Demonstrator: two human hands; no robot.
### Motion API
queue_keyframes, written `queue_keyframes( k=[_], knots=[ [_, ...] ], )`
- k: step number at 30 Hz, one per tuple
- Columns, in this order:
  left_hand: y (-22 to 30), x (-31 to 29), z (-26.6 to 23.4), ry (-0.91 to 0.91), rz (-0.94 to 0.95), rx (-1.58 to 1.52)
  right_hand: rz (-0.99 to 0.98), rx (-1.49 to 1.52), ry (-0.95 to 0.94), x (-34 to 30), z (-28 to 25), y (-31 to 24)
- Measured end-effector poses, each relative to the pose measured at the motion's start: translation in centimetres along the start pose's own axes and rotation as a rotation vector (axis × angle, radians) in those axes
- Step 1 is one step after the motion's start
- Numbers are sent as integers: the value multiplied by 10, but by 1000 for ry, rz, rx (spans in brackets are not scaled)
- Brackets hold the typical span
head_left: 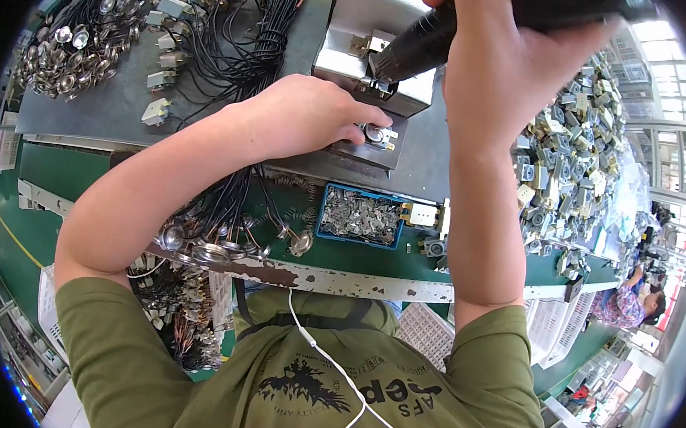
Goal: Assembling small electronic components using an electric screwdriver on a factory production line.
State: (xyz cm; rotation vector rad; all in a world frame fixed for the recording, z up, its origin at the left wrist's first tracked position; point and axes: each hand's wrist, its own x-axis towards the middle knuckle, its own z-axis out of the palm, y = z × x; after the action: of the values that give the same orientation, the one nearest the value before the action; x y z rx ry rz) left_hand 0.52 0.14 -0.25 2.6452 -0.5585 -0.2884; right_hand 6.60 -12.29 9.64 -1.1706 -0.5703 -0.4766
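My left hand (306,116) reaches over a dark metal block at the bench's front. Its thumb and index finger close around a small part with a round metal disc (376,133) and brass-coloured terminals. My right hand (491,89) grips a black power tool with a tapered nose (422,45), partly cut off by the upper edge. The nose points down and left, and its tip meets or hovers just above a small metal-and-white piece (380,43) at a pale metal fixture (342,59). Whether the tip touches, I cannot tell.
Bundled black wires (267,50) with grey-white connectors lie left, beside a heap of round metal discs (72,56). A blue-rimmed tray (398,242) of small metal pieces sits near the front edge. Several grey and cream switch-like parts (570,150) pile up right. Another person (627,305) is far right.
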Motion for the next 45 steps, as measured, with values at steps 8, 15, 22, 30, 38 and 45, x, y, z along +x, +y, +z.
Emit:
queue_keyframes(
  k=[8,15,22,30,38,45],
  knots=[
    [4,-1,-2,35,12,48,116,-78,-282,17,-16,5],
    [-3,-2,5,97,60,65,-20,3,-203,10,-9,10],
    [-2,-2,6,68,28,-38,278,804,-228,3,-30,-3],
    [4,-1,-3,34,-8,-2,137,-150,-114,-19,-49,-16],
    [4,-3,-1,42,-13,24,166,-209,-130,-24,-52,-13],
    [3,-2,1,59,-3,48,177,-131,-132,-28,-50,-8]
  ],
)
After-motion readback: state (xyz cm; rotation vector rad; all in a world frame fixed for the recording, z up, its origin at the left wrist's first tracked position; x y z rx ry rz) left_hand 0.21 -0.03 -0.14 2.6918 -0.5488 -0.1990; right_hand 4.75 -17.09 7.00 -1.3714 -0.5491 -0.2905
